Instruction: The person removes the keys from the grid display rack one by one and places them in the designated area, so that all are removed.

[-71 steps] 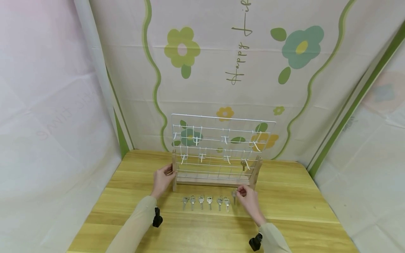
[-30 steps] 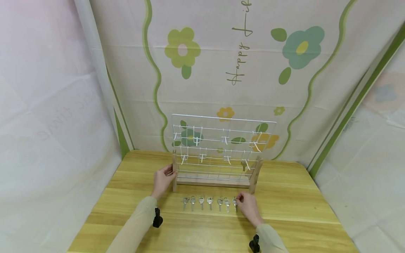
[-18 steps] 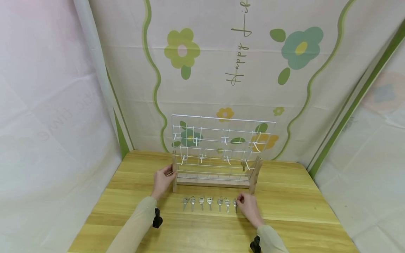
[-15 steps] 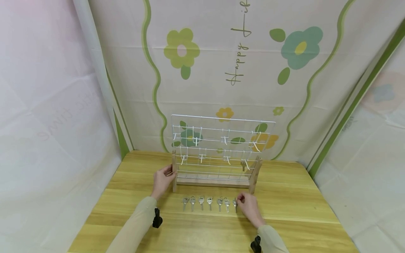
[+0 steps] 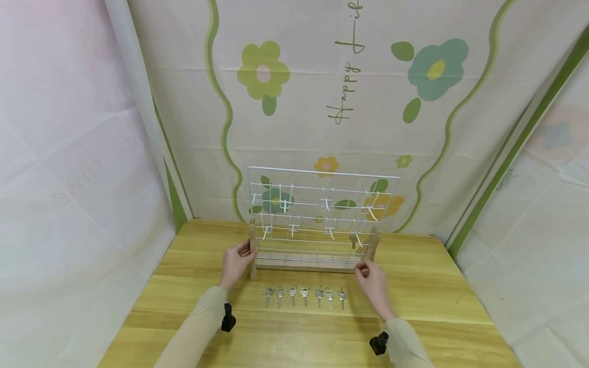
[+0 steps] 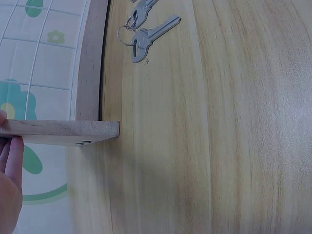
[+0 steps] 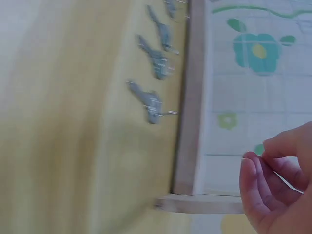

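A white wire grid rack on a wooden stand [image 5: 308,264] stands on the table, with several white hooks on it. At its left end my left hand [image 5: 235,263] grips the upright; the left wrist view shows fingers on both sides of the wooden end piece [image 6: 58,127]. My right hand [image 5: 371,283] is in front of the right upright, thumb and fingertips close together in a loose curl, nothing visible between them. A row of several silver keys lies before the rack, the rightmost key [image 5: 341,296] apart from my hand. One key [image 5: 353,241] hangs at the lower right hook.
The wooden table [image 5: 294,337] extends in front of and beside the rack. A printed curtain [image 5: 294,128] hangs behind, with further curtains on both sides. Each wrist wears a black camera, such as the left camera [image 5: 228,318].
My right hand placed the rightmost key at the row's end, let go of it, then moved up and right toward the rack's right upright. The left hand stays where it was.
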Motion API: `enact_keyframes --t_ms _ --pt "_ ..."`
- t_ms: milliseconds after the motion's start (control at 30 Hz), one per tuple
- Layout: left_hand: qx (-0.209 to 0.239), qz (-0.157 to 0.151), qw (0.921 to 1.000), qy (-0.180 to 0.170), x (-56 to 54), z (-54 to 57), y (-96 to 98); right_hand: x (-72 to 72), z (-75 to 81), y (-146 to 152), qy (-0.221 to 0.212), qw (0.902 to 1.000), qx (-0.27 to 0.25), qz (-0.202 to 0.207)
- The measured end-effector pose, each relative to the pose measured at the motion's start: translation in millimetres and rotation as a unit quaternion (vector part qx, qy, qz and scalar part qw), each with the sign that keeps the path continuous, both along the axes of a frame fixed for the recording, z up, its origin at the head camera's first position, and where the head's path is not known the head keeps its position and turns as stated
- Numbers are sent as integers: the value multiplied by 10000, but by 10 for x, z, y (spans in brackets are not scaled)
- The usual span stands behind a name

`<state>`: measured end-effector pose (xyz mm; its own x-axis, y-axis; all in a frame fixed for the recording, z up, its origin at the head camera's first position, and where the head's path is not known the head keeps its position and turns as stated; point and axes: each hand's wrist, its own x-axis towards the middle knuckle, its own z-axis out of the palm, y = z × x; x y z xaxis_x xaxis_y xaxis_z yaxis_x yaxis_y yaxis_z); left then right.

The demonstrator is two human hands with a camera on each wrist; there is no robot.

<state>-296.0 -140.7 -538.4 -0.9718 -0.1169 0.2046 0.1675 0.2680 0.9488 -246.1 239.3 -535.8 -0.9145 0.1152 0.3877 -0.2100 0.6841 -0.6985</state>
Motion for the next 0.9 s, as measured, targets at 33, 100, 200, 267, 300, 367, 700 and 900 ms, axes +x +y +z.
enact_keyframes --t_ms 33,100,200,267,300,367,700,900 --pt "2 3 10000 6 -2 3 0 -13 49 6 92 9999 -37 -25" --pt "10 13 10000 13 -4 8 0 -47 141 13 238 9996 -111 -60" --pt "27 41 10000 5 0 14 1 -106 271 22 342 9992 -188 -120" --pt "-6 48 10000 19 4 14 2 -145 351 24 423 9989 -155 -126" --pt "-15 54 10000 10 7 15 2 -161 388 25 475 9987 -123 -125" --pt "-38 56 10000 16 8 14 4 -193 459 24 534 9984 -91 -137" --pt "0 47 10000 18 16 12 4 -326 629 -6 931 9955 148 -20" --pt "-64 49 10000 -32 13 11 7 -363 650 -31 1168 9929 212 76"
